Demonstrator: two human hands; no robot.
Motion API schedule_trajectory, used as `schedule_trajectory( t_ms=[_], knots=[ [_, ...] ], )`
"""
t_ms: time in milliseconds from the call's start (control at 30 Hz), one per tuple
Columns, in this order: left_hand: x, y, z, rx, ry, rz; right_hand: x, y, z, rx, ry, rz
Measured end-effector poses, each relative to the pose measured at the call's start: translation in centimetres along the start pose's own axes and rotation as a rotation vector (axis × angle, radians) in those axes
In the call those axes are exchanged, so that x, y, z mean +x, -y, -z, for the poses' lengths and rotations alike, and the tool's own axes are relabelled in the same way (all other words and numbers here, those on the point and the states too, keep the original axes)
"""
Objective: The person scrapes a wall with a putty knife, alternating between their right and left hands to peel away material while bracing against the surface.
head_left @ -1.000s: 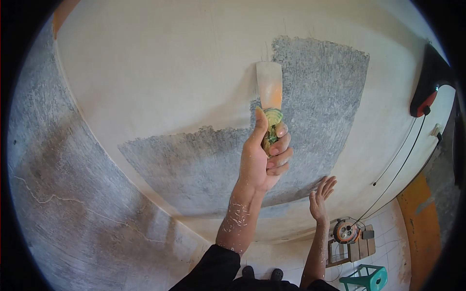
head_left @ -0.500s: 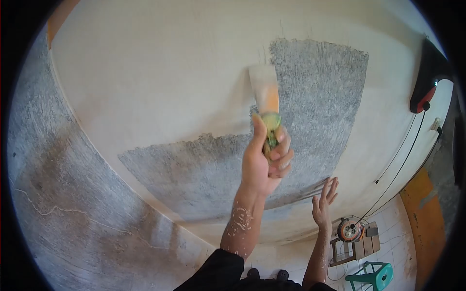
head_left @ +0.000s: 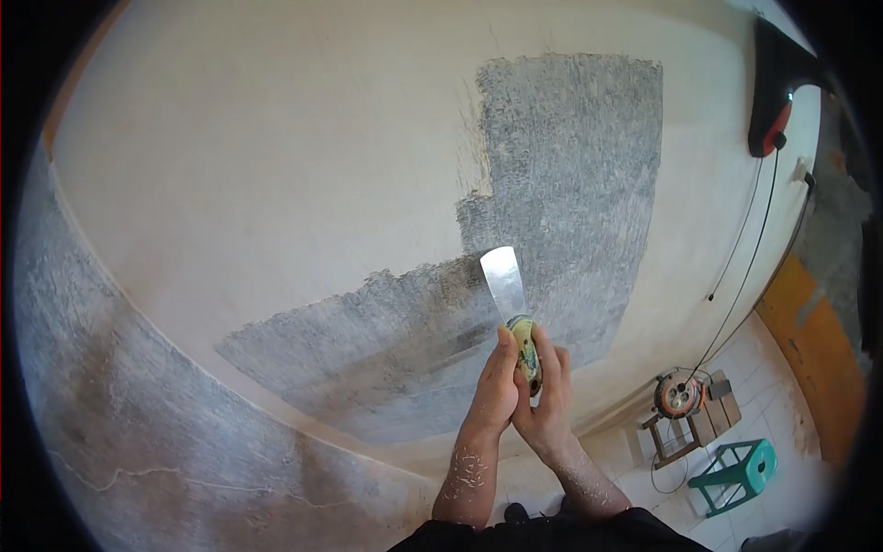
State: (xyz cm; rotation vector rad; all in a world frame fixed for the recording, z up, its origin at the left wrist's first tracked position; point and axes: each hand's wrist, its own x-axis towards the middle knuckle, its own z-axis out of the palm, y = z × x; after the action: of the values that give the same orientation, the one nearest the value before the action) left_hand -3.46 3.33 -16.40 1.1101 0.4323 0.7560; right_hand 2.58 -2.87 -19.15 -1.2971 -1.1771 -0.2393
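Note:
Both my hands are closed round the mottled yellow-green handle of a putty knife (head_left: 505, 281), its broad metal blade pointing up. My left hand (head_left: 495, 388) grips the handle from the left, thumb along its top. From the other side my right hand (head_left: 549, 391) wraps the same handle. The blade overlaps the grey bared patch (head_left: 575, 175) of the wall, close to where it meets the cream coating (head_left: 303, 156). Light flecks cling to both forearms.
At the lower right, a cable reel (head_left: 679, 396) sits on a small wooden stool (head_left: 716, 414). Near it stands a green plastic stool (head_left: 750, 467). A black-and-red device (head_left: 771, 101) hangs on the wall with cables below it. An orange board (head_left: 809, 354) leans at the far right.
My left hand has drawn the putty knife down and back from the cream coating. My right hand, spread and empty before, has come across and taken hold of the handle too.

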Motion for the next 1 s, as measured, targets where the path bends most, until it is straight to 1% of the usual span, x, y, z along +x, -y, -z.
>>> schedule_trajectory(
  t_ms=[100, 133, 200, 233, 300, 367, 433, 533, 633, 733, 833, 933, 1000],
  knots=[
    [0.1, -0.2, 0.1, -0.07, 0.125, -0.066, 0.9, 0.1, -0.5, -0.09, -0.019, 0.026],
    [0.2, 0.0, 0.3, -0.039, 0.101, -0.102, 1.3, 0.2, -0.4, -0.117, -0.018, 0.034],
    [0.3, 0.6, 1.1, 0.032, 0.052, -0.177, 2.1, 0.7, 0.7, -0.198, 0.026, -0.031],
    [0.2, 0.9, 1.9, 0.115, 0.034, -0.232, 2.6, 1.0, 1.2, -0.233, 0.045, -0.061],
    [-0.8, 1.2, 4.7, 0.29, 0.0, -0.348, 3.8, 1.3, 1.5, -0.305, 0.021, 0.023],
    [-2.4, 1.7, 7.8, 0.335, -0.133, -0.259, 5.1, 1.7, 1.8, -0.344, 0.015, 0.078],
    [-4.6, 2.1, 10.6, 0.387, -0.261, -0.283, 6.3, 2.4, 1.7, -0.346, 0.01, 0.087],
    [-7.6, 1.6, 13.2, 0.391, -0.479, -0.25, 7.4, 3.4, 1.7, -0.363, -0.005, 0.068],
    [-9.5, 0.6, 15.7, 0.404, -0.593, -0.358, 6.4, 3.4, 1.8, -0.418, -0.06, 0.065],
    [-9.7, -1.0, 18.3, 0.492, -0.794, -0.479, 6.6, 3.7, 1.0, -0.493, -0.07, 0.036],
    [-9.6, -3.3, 21.1, 0.836, -0.937, -0.651, 7.1, 5.9, 0.6, -0.51, -0.094, 0.014],
    [-9.3, -4.0, 22.7, 0.788, -1.049, -0.822, 7.3, 6.1, 0.6, -0.569, -0.096, -0.004],
    [-8.7, -4.3, 23.4, 0.817, -1.059, -0.84, 7.7, 6.0, 0.1, -0.539, -0.117, -0.006]
  ],
)
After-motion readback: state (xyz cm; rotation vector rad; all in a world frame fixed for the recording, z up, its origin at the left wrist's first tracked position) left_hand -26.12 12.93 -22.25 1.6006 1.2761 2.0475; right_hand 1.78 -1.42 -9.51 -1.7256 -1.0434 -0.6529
